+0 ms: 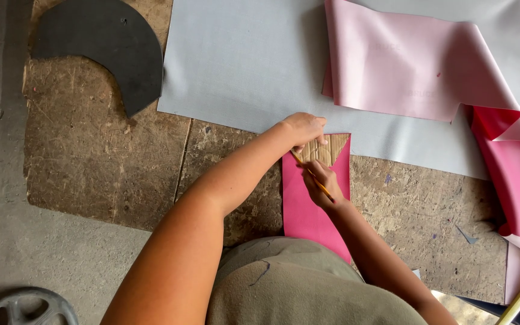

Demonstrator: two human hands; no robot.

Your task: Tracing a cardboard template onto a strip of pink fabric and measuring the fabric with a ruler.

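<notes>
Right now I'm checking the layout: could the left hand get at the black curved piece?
Probably yes: the left hand rests on the cardboard template, and only bare board lies toward the black curved piece.

Showing no packages, labels, signs or screens.
</notes>
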